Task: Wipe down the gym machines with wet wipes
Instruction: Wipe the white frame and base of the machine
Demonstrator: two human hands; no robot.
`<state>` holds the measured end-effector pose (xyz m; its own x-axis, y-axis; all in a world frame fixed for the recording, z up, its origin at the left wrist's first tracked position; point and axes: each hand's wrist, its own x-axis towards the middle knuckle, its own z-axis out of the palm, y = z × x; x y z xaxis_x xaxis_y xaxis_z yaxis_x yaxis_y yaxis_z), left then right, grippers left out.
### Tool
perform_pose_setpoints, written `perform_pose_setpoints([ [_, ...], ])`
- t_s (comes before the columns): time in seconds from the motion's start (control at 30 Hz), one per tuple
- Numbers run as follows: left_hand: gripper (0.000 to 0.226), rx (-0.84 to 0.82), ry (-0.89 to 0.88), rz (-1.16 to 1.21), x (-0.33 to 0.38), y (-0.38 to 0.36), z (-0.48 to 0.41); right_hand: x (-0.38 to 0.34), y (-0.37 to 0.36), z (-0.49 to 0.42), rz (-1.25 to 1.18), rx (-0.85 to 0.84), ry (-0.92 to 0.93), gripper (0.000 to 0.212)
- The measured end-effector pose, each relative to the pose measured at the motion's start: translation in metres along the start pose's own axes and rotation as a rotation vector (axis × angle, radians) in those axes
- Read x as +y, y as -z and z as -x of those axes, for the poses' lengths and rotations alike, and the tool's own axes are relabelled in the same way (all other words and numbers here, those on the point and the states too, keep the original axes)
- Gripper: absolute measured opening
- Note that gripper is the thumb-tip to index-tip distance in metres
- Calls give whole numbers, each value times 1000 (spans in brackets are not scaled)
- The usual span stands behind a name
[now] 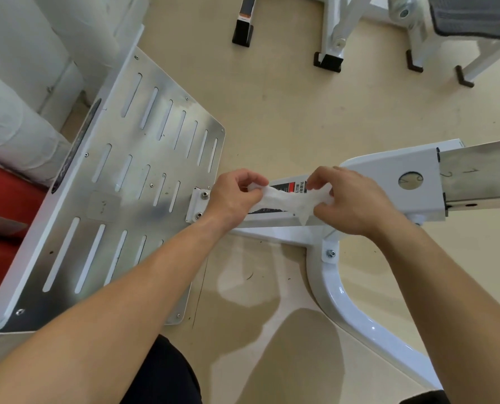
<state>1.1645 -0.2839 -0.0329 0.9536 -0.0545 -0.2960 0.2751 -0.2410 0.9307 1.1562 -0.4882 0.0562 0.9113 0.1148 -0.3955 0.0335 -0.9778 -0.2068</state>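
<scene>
White wet wipe (283,199), crumpled & stretched horiz., is pinched at each end by left hand (237,196) and right hand (350,199), just above white machine frame (388,173) w/ red-black label (291,187), beside its slotted metal footplate (132,170).

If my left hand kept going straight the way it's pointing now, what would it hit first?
Most likely the white beam with the red label, just past the left hand and under the wipe it pinches. Depth is unclear: if the hand clears the beam, only floor lies beyond.
</scene>
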Motion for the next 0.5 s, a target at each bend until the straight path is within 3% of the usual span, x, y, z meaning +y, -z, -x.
perform_pose_setpoints([
  [0.07, 23, -32, -61, 51, 11, 4, 2, -4, 1, 2, 96, -80, 17, 55],
  [0.17, 20, -119, -146, 67, 24, 8, 8, -14, -7, -2, -91, -76, 71, 68],
  [0.3, 18, -82, -111, 152, 26, 14, 12, -25, -24, -7, -367, -45, 74, 53],
  [0.5, 13, 88, 32, 116, 18, 31, 8, -25, -34, -3, -544, 65, 17, 39],
])
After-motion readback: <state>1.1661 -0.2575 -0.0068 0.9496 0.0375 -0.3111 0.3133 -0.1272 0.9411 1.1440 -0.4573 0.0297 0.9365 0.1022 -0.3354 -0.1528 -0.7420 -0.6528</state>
